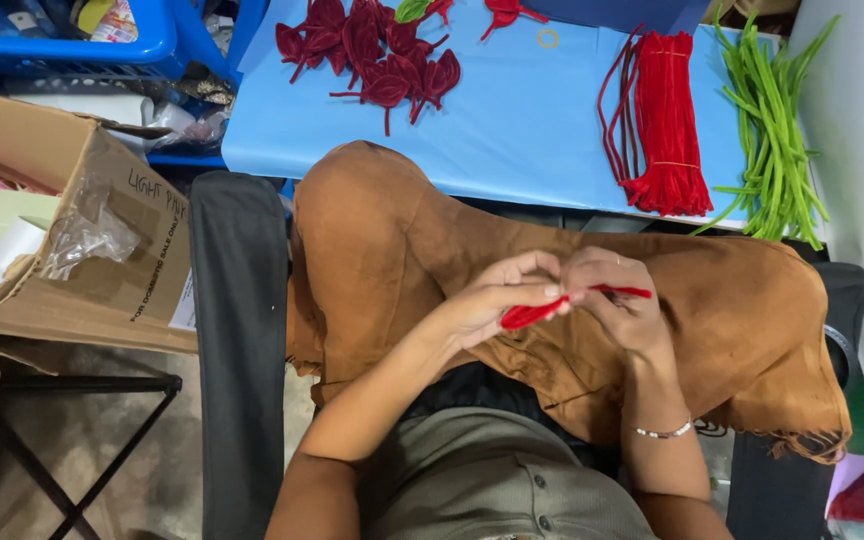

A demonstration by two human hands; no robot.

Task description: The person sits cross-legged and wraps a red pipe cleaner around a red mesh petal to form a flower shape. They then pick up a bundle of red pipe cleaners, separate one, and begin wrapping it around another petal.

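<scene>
Head view: a red pipe cleaner (552,307) is held over the lap, above a brown cloth (732,300) draped across the knees. The left hand (497,300) is curled around its folded left end, fingers closed narrowly on it. The right hand (617,300) is pinched on the middle, with the thin right end seen sticking out past the thumb. Both hands are touching each other. Farther away, on a blue table (512,130), a heap of dark red petals (382,55) is seen to the left, a bundle of red pipe cleaners (667,120) to the right, and green pipe cleaners (777,130) just beside it. A cardboard box (122,260) is seen at the left
</scene>
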